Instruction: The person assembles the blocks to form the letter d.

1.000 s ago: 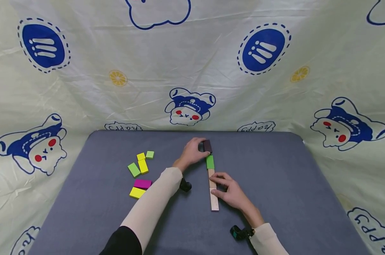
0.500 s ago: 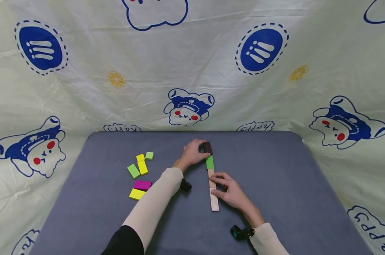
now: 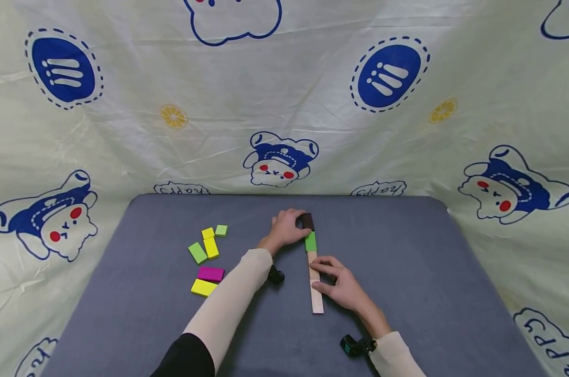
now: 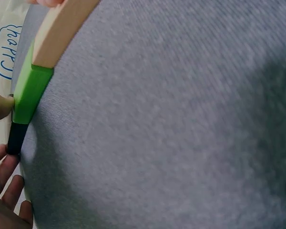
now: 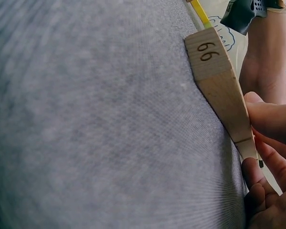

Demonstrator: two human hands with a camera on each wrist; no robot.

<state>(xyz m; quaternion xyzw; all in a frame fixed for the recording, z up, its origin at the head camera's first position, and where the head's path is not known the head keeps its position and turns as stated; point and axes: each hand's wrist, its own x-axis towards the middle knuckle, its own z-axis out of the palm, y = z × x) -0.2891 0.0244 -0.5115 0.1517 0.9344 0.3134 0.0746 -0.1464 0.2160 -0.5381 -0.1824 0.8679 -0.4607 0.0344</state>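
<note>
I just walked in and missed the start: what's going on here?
A person has four blocks in a row on the grey table. The left hand holds the dark block at the far end, against the green block. The right hand touches the two pale wooden blocks nearer the person. Six coloured blocks show off to the left.

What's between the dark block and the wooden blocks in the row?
A single green block, touching the dark block at one end and a wooden block at the other. The head and left wrist views both show it.
</note>
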